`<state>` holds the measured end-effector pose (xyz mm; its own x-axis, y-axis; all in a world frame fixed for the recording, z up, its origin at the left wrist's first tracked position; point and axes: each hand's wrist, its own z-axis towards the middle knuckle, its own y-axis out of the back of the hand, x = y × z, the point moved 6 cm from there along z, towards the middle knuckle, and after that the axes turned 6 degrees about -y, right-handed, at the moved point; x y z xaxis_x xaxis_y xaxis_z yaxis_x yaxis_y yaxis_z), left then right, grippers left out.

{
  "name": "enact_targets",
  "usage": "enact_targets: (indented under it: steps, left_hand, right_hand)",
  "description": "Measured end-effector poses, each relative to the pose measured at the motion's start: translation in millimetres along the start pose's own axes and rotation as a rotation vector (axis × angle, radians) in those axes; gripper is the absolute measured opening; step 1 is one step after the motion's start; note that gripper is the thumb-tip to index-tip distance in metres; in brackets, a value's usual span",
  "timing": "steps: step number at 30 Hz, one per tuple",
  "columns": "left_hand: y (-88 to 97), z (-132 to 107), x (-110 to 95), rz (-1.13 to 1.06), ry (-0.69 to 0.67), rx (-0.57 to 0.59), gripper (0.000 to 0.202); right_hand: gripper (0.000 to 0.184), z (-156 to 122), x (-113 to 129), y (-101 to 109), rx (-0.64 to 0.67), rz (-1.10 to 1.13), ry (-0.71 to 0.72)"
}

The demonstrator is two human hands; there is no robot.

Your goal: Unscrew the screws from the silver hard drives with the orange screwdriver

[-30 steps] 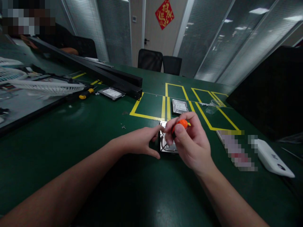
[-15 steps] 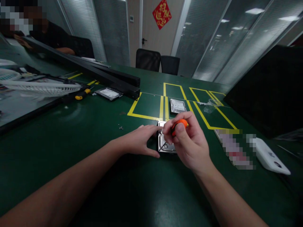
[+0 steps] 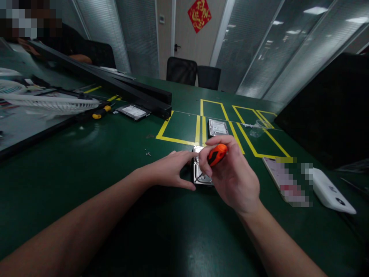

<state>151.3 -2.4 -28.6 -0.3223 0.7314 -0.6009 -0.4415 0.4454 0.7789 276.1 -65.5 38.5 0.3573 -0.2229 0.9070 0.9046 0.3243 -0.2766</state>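
A silver hard drive (image 3: 197, 171) lies on the green table in front of me, its right part hidden by my right hand. My left hand (image 3: 172, 168) braces the drive's left side, with the fingers at the far corner and the thumb near the front corner. In my right hand (image 3: 238, 180) is a screwdriver with an orange and black handle (image 3: 220, 152). Its thin shaft slants down to the drive's near left corner. Several tiny screws (image 3: 148, 154) lie loose left of the drive.
Beyond it lies a second hard drive (image 3: 218, 127), near yellow tape outlines. Another drive (image 3: 134, 112) and a yellow-black screwdriver (image 3: 101, 112) are by long black rails (image 3: 138, 96). At right are a phone (image 3: 275, 175), a white device (image 3: 331, 192) and a clear cup (image 3: 259, 129). A person sits far left.
The fingers of my right hand have shifted round the screwdriver handle; the thumb has come off its top, baring more orange. My left hand and the drive keep their places.
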Motion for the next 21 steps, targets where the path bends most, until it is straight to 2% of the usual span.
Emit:
enact_targets:
  steps: [2,6,8,11,14,15,19,21]
  left_hand:
    - [-0.9,-0.1,1.1,0.004,0.015,0.008,0.072]
    - [-1.7,-0.4,4.4,0.001,0.023,-0.012,0.085]
    - [-1.9,-0.3,3.8,-0.003,0.005,-0.013,0.088]
    - [-1.0,-0.3,1.8,-0.011,-0.002,-0.010,0.085]
    - [-0.1,-0.6,0.9,-0.014,0.010,-0.001,0.080]
    - [-0.2,-0.7,1.1,-0.014,0.015,0.004,0.080]
    - [-0.7,-0.5,1.1,-0.023,0.007,0.002,0.087]
    - [0.0,-0.1,-0.1,-0.031,-0.003,-0.013,0.090]
  right_hand:
    - [0.033,-0.1,0.8,-0.8,0.012,0.005,0.002]
    - [0.008,-1.1,0.8,0.3,0.002,-0.022,0.006]
    - [0.014,-1.7,0.4,0.7,-0.010,-0.029,0.004]
    - [0.013,-2.0,0.1,0.3,-0.020,-0.019,-0.008]
    - [0.031,-1.9,1.6,-1.1,0.002,-0.001,0.000]
    - [0.032,-1.9,2.1,-1.0,0.007,-0.007,0.004]
    - [0.008,-2.9,1.7,2.4,-0.025,-0.044,0.004]
    - [0.013,-3.4,1.3,3.4,-0.036,-0.048,-0.004]
